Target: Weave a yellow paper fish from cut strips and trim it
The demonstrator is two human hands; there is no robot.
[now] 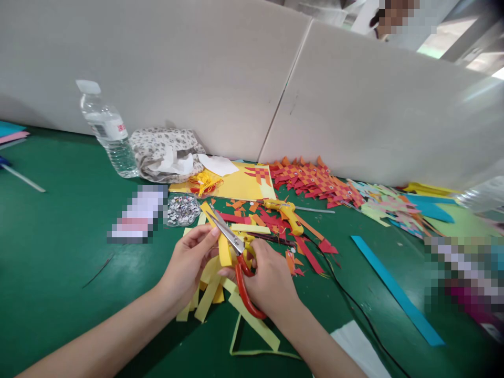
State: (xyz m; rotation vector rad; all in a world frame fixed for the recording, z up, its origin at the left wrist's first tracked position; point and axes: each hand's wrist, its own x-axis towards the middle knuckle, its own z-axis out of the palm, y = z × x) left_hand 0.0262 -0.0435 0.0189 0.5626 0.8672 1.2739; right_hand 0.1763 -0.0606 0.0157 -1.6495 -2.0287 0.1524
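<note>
My left hand (197,252) pinches a yellow paper strip (224,251) between thumb and fingers. The red-handled scissors (244,283) are in my right hand (271,273), with the fingers wrapped round the handles. Their metal blades point up and left, close to the strip near my left thumb; whether the paper lies between them I cannot tell. Under and below both hands lie several loose pale yellow paper strips (208,298). Just beyond my right hand, a yellow glue gun (289,214) rests among red and orange paper scraps (271,223).
A water bottle (108,131) and a patterned cloth pouch (167,149) stand at the back left. In front lie a bag of googly eyes (183,210) and a phone (138,214). Woven red-orange paper fish (315,181) are piled behind. The glue gun's cord (354,302) runs right, near a blue strip (397,291).
</note>
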